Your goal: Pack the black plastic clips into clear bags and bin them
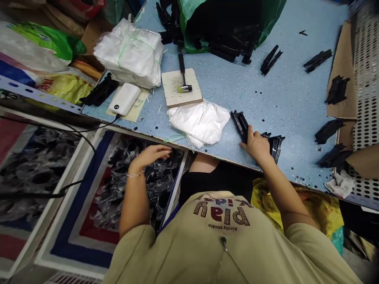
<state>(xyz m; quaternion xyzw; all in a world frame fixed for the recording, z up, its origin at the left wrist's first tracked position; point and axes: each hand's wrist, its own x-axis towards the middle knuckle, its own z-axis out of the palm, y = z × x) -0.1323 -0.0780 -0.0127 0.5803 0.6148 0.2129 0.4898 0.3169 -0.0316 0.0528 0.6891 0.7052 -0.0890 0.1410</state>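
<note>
My right hand [257,146] is at the table's front edge, its fingers closed on a long black plastic part [240,124]. Another black part [276,147] lies just right of that hand. Over the open bin of black parts in clear plastic [130,197], my left hand [155,154] hangs with its fingers stretched out and nothing visible in them. Between the hands, on the table, lies a stack of thin white plastic bags [199,123]. Behind the stack, a small hammer [184,79] rests on a pale square board [171,94].
A green bag [189,27] of black parts stands at the back of the blue table [227,86]. Bundled white bags [130,51] and a white power bank [124,98] sit at the left. More black parts [337,90] line the right side, near a perforated panel [367,79].
</note>
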